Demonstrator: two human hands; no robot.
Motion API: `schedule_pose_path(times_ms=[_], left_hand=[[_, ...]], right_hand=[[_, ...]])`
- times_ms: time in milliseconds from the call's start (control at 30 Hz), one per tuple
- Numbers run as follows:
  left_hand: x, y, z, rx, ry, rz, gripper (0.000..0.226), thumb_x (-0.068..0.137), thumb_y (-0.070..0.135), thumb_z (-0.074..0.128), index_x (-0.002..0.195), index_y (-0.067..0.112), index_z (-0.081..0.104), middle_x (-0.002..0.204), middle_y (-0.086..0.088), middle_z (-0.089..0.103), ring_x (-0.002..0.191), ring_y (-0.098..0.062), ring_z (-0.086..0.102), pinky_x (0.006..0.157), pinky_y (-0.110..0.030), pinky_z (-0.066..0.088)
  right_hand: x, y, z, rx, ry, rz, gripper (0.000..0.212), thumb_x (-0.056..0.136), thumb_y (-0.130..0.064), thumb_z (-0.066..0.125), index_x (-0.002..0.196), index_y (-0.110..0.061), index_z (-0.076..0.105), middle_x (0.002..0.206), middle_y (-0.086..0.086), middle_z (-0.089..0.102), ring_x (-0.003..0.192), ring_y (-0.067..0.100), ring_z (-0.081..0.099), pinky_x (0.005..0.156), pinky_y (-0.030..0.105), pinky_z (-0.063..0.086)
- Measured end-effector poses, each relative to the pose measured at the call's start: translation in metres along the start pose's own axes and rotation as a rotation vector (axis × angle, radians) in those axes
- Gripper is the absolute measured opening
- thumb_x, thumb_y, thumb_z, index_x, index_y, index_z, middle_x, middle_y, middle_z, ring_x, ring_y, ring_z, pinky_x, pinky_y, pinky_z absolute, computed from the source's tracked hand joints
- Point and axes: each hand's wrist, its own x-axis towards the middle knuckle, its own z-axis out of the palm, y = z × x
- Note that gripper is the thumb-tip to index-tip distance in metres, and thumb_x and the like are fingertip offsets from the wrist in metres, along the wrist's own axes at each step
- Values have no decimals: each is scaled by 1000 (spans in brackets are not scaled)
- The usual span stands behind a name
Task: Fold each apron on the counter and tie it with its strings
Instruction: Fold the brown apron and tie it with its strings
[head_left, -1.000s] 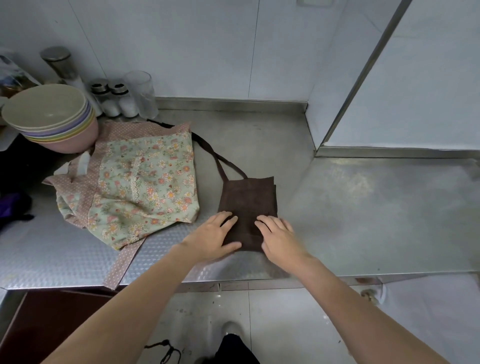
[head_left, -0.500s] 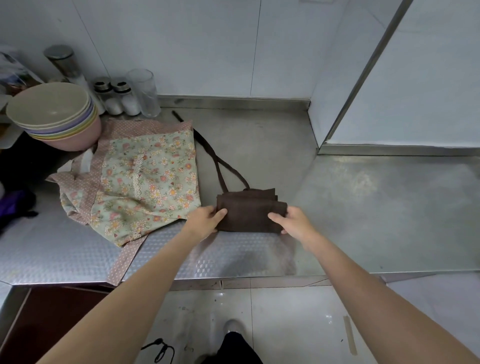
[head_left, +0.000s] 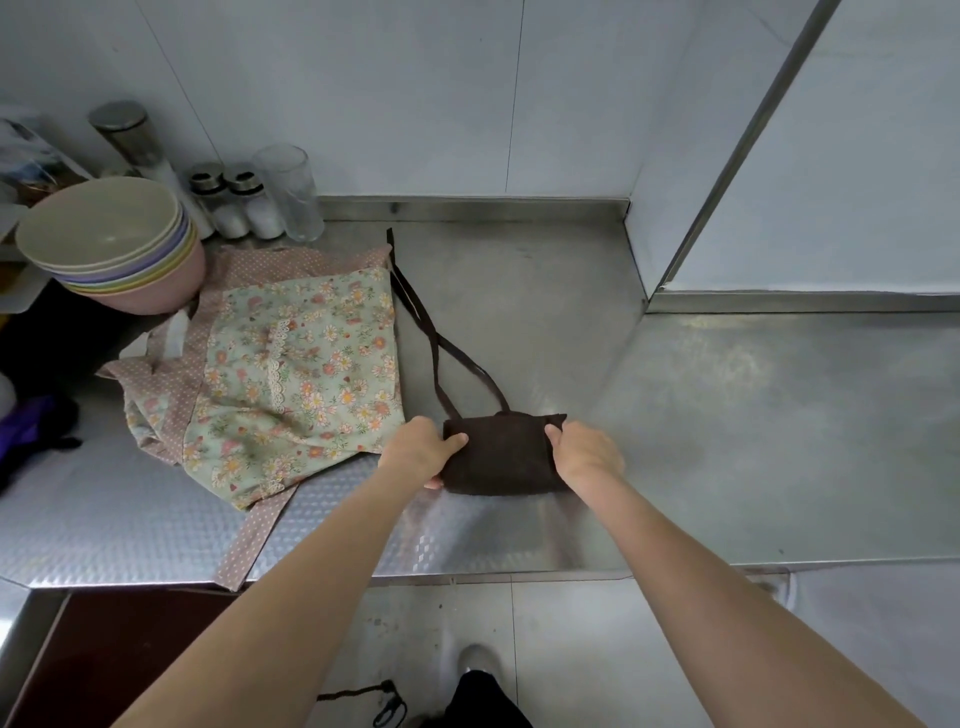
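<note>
A dark brown apron (head_left: 501, 454) lies folded into a small thick bundle near the front of the steel counter (head_left: 753, 441). My left hand (head_left: 421, 453) grips its left end and my right hand (head_left: 584, 453) grips its right end, thumbs on top. Its two brown strings (head_left: 426, 322) trail away toward the back wall. To the left a floral green apron (head_left: 296, 384) lies spread and rumpled over a pink dotted apron (head_left: 156, 374), whose dotted strap (head_left: 254, 540) hangs to the counter's front edge.
A stack of pastel bowls (head_left: 109, 244) stands at the back left. Behind it are a steel canister (head_left: 130, 135), two shakers (head_left: 228, 202) and a clear glass (head_left: 291, 192) along the wall. A white pillar (head_left: 701, 171) juts out at the back right.
The brown apron went from a flat rectangle under my palms to a shorter, thicker bundle folded over once more. Both hands moved from pressing on top to gripping its two ends.
</note>
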Motion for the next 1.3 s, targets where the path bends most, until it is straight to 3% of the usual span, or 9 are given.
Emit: schedule_pose_path(times_ms=[133,200,400,500,800,933,1033,1167,1300], left_hand=[[-1,9,0,317,126,188,40,92,32,54,122,7,45,117,-13,51,108,-30,57,92,-37,46],[2,12,-2,394,100,305,41,92,28,54,128,11,45,127,-11,44,116,-28,50,100,-36,41],[7,11,-7,314,51,295,42,85,24,66,121,8,51,124,-12,51,115,-25,51,96,-32,41],[4,7,-6,199,61,283,48,81,21,70,119,7,43,121,-11,56,112,-26,54,92,-34,44],[5,0,-2,-6,84,294,50,78,13,72,107,9,32,114,-13,60,107,-29,57,81,-30,42],[9,8,-7,143,57,302,52,79,15,71,116,6,35,119,-15,59,110,-29,55,89,-35,45],[14,17,-11,316,-12,292,50,84,19,66,126,7,40,123,-13,55,112,-28,54,93,-36,47],[17,36,-11,637,-39,337,44,87,20,62,127,7,49,125,-12,54,117,-29,49,95,-37,43],[19,47,-7,653,-39,370,38,85,12,62,121,3,52,123,-15,46,113,-30,49,90,-34,44]], right_hand=[[9,-1,-3,-9,-77,-3,44,101,-37,30,129,-9,50,134,13,51,126,31,47,98,36,39],[13,-4,-7,-55,-103,-7,45,100,-37,33,130,-8,49,133,14,52,124,31,48,98,37,40],[18,-42,-30,-268,253,-441,26,95,-17,47,118,-7,55,120,10,56,117,28,47,94,38,44],[19,-79,-14,-113,75,-585,23,95,-22,49,106,-7,63,109,11,61,108,28,53,88,38,46],[32,-116,10,-75,-71,-389,27,90,-15,57,115,-3,56,120,16,55,112,32,54,84,35,46],[50,-109,-4,52,-132,-301,9,88,-14,57,84,-6,60,93,16,59,98,30,61,74,28,45],[58,-95,-16,144,-104,-286,24,90,-10,55,67,-12,48,89,13,58,87,27,59,79,30,48],[53,-86,-21,134,-110,-385,8,92,-17,56,85,-13,58,102,9,64,100,25,58,79,29,42],[60,-74,-32,51,-23,-248,23,94,-25,51,97,-5,63,108,14,62,109,31,58,82,33,46]])
